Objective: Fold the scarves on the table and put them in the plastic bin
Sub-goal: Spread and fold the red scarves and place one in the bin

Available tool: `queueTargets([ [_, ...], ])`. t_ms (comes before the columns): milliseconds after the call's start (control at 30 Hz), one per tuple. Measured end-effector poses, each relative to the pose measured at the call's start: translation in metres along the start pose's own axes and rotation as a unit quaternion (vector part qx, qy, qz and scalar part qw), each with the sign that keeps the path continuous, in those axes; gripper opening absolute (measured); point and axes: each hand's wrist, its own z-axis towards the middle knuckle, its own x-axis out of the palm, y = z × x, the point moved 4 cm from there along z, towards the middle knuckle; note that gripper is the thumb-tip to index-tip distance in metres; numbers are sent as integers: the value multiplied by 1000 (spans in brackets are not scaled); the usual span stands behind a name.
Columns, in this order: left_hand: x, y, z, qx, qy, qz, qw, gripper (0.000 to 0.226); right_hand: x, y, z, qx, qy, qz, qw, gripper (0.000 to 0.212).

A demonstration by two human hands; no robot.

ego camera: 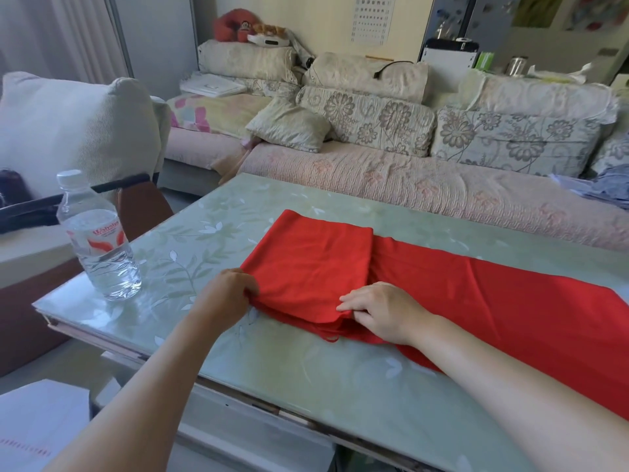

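Note:
A long red scarf lies across the glass-topped table, stretching off to the right. Its left end is folded over into a stacked rectangle. My left hand grips the near left corner of that folded stack, fingers curled into the cloth. My right hand rests on the near edge of the stack, its fingers bent and tucked at the layered edge. No plastic bin shows clearly in view.
A water bottle stands on the table's left corner. A sofa with floral cushions runs behind the table. A white cushioned chair is at the left. A white object sits at the lower left, below the table edge.

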Motion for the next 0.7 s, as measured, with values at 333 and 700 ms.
queueTargets([
  [333, -1, -3, 6, -52, -4, 45, 998, 24, -4, 14, -3, 10, -69, 67, 995, 36],
  [700, 33, -40, 26, -53, 113, 210, 970, 54, 34, 15, 6, 94, 79, 67, 990, 67],
])
